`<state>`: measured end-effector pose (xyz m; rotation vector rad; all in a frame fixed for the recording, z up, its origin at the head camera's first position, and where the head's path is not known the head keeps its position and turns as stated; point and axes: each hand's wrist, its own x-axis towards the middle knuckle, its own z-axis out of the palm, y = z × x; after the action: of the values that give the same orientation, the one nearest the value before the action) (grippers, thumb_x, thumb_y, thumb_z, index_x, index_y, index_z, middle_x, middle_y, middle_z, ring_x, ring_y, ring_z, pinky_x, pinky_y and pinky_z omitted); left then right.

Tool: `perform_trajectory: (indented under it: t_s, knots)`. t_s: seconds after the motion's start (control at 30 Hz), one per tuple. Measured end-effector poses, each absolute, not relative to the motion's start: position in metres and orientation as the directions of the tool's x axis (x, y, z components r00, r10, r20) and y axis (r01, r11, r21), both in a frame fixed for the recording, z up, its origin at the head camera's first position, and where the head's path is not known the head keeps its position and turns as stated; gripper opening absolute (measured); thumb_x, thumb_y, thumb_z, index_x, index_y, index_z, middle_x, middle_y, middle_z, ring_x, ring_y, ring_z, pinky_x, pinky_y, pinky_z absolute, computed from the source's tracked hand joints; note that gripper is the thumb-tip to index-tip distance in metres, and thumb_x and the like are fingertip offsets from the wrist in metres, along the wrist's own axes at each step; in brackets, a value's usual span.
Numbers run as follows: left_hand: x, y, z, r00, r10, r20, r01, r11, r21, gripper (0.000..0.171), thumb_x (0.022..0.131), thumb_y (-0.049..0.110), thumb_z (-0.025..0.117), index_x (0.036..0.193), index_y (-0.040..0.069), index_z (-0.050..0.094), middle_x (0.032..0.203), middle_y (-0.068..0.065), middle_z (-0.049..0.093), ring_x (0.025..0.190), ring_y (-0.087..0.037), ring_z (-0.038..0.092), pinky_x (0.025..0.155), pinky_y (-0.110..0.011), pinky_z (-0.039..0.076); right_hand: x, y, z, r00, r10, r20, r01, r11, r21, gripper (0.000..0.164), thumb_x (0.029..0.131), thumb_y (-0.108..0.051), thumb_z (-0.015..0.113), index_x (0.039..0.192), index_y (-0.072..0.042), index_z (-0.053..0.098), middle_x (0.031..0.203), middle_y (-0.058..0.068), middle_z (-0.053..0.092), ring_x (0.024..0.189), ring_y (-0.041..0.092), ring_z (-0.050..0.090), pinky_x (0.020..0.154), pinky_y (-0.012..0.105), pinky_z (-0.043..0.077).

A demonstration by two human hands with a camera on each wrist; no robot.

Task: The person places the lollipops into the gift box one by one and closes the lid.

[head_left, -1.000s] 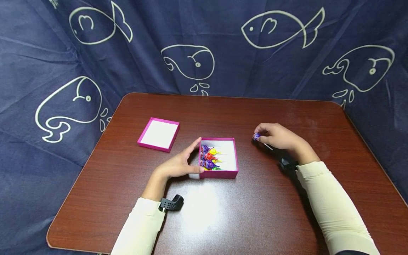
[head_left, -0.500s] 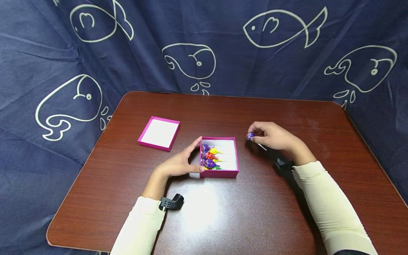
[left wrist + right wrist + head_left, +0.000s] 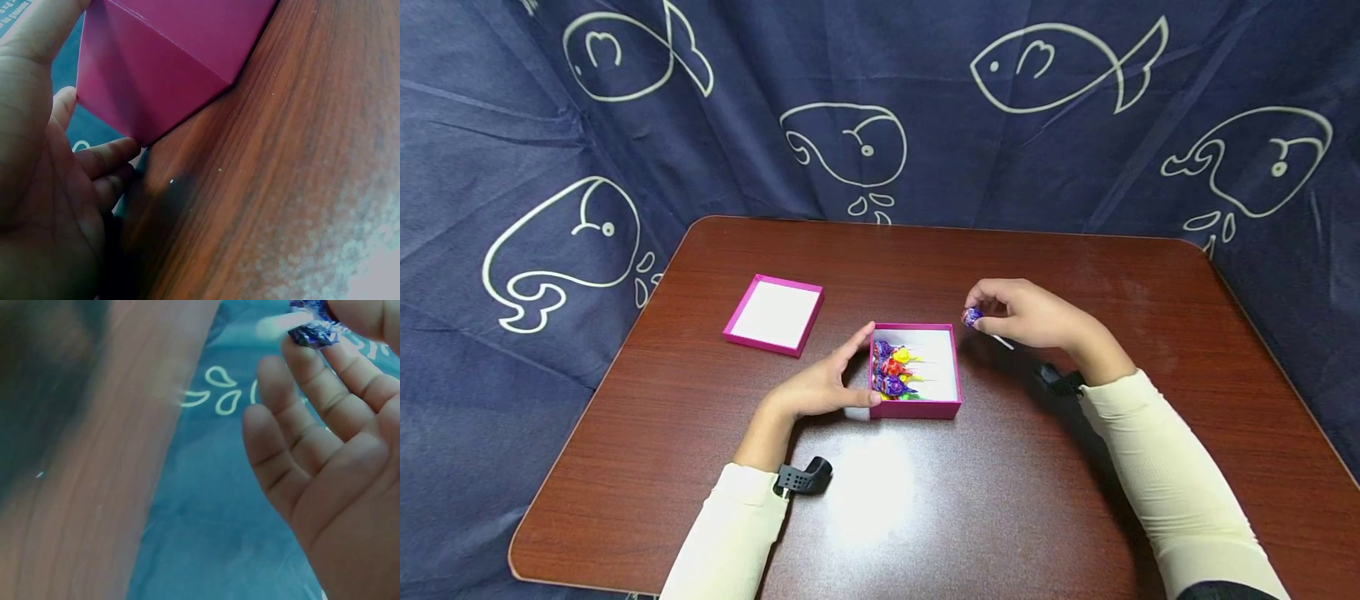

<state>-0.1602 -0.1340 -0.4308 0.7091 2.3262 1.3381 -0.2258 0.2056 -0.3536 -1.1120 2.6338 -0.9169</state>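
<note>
A square pink box [image 3: 917, 410] with a white inside stands on the table, its top uncovered. Wrapped lollipops [image 3: 892, 385] in purple, red, yellow and green lie along its left side, sticks to the right. My left hand [image 3: 808, 390] holds the box by its left side, thumb at the front corner and fingers toward the back; the left wrist view shows fingertips against the pink wall [image 3: 144, 81]. Just right of the box's back corner, my right hand [image 3: 1030, 315] pinches a purple-wrapped lollipop [image 3: 972, 317] between thumb and fingers, white stick pointing right and down.
A pink lid [image 3: 775, 315], white side up, lies on the brown table [image 3: 880, 275] to the left and behind the box. A dark blue cloth [image 3: 940, 183] with fish and whale drawings hangs behind the table's far edge.
My right hand has moved left with the purple lollipop, coming close to the box's right side. The left hand and the box have stayed in place.
</note>
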Motion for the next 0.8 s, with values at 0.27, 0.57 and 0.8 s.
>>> perform_trajectory:
  t_s: [0.27, 0.57, 0.8]
  knots:
    - [-0.16, -0.134, -0.431, -0.809, 0.584, -0.061, 0.245, 0.43, 0.869, 0.107, 0.084, 0.03, 0.08, 0.161, 0.018, 0.007, 0.161, -0.011, 0.025, 0.148, -0.023, 0.019, 0.119, -0.045, 0.014, -0.225, 0.187, -0.345, -0.675, -0.734, 0.076, -0.639, 0.529, -0.558, 0.017, 0.091, -0.007, 0.067, 0.107, -0.013, 0.066, 0.094, -0.005, 0.065, 0.084, 0.014, 0.057, 0.071, 0.034, 0.049]
    - [-0.161, -0.133, -0.432, -0.806, 0.59, -0.051, 0.25, 0.418, 0.874, 0.106, 0.084, 0.029, 0.08, 0.161, 0.02, 0.008, 0.16, -0.011, 0.027, 0.147, -0.022, 0.02, 0.119, -0.044, 0.014, -0.227, 0.164, -0.339, -0.591, -0.797, 0.125, -0.728, 0.46, -0.509, 0.022, 0.09, -0.008, 0.069, 0.112, -0.011, 0.067, 0.107, -0.003, 0.065, 0.098, 0.018, 0.06, 0.089, 0.042, 0.049]
    - [-0.16, -0.133, -0.431, -0.808, 0.586, -0.059, 0.239, 0.419, 0.876, 0.105, 0.085, 0.025, 0.079, 0.161, 0.021, 0.006, 0.16, -0.012, 0.027, 0.147, -0.024, 0.02, 0.119, -0.047, 0.014, -0.229, 0.147, -0.341, -0.556, -0.823, 0.115, -0.749, 0.436, -0.499, 0.025, 0.09, -0.01, 0.071, 0.115, -0.009, 0.068, 0.111, -0.001, 0.066, 0.106, 0.023, 0.06, 0.096, 0.041, 0.047]
